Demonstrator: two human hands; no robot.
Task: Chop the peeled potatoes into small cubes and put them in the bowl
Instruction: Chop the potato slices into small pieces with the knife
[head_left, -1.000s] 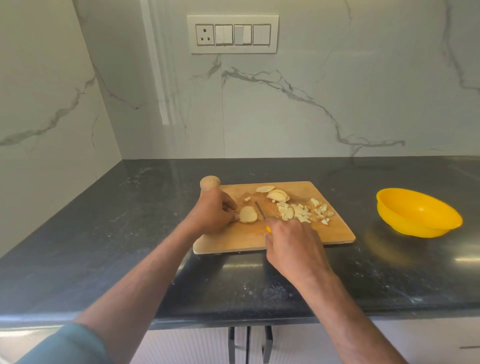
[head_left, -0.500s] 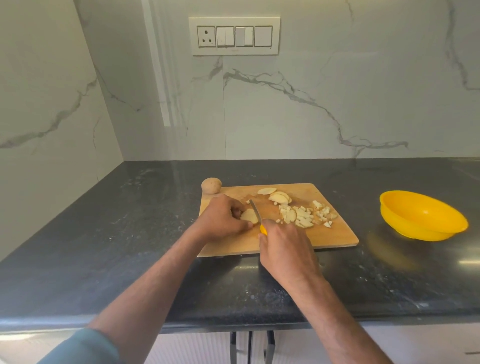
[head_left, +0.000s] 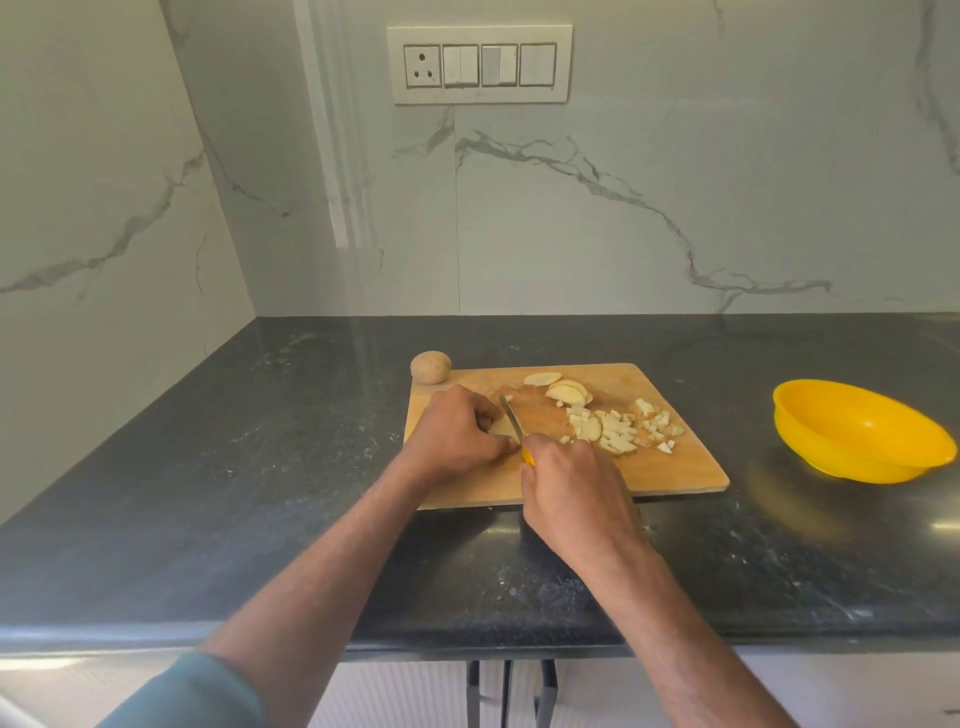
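Your left hand (head_left: 457, 434) curls its grip over a potato slice (head_left: 500, 427) at the left of the wooden cutting board (head_left: 675, 467), while your right hand (head_left: 571, 493) grips the yellow-handled knife (head_left: 511, 418), its blade seemingly resting on that slice. Cubes (head_left: 618, 434) and a few uncut slices (head_left: 566, 391) lie further right on the board. A whole potato (head_left: 430, 367) sits at the board's far left corner, and the yellow bowl (head_left: 862, 436) stands well apart on the dark tabletop (head_left: 260, 441).

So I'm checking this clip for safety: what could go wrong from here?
The knife blade sits right against the left hand holding the potato slice, so a slip could cut its fingers. Cubes lie near the cutting board edge and could scatter onto the counter.
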